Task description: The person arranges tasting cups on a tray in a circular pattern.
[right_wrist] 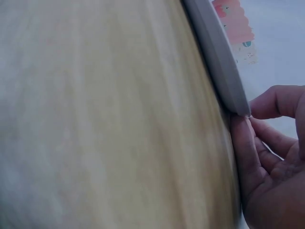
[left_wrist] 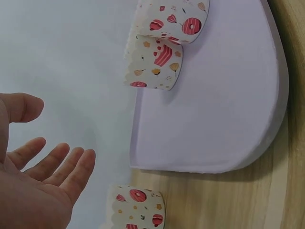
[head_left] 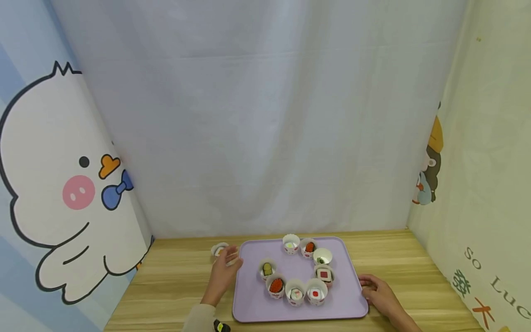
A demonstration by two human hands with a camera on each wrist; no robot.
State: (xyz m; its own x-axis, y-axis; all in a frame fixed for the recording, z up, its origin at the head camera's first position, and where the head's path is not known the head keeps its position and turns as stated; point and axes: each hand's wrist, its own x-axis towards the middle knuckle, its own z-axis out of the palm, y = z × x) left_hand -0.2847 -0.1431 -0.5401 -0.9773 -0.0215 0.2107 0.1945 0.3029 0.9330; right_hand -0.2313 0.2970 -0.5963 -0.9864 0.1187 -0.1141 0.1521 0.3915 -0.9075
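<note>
A lilac tray [head_left: 253,304] lies on the wooden table, bearing several patterned paper baking cups with toy sushi pieces inside. My right hand [head_left: 379,293] pinches the tray's right rim; in the right wrist view, the thumb and forefinger meet at the rim [right_wrist: 221,62]. Beside the tray's left edge, my left hand [head_left: 222,276] hovers with fingers loosely spread and holds nothing. Just past its fingertips, off the tray, stands another paper cup [head_left: 218,249] with a piece inside, partly covered by the hand. The left wrist view shows that cup [left_wrist: 140,207] apart from the fingers.
On the tray, the cups form a rough ring, among them ones with orange-red roe pieces [head_left: 276,286], a cucumber-topped piece [head_left: 267,268] and a red-centred white roll [head_left: 316,293]. A pale curtain [head_left: 257,138] hangs behind the table, with printed cloth on both sides.
</note>
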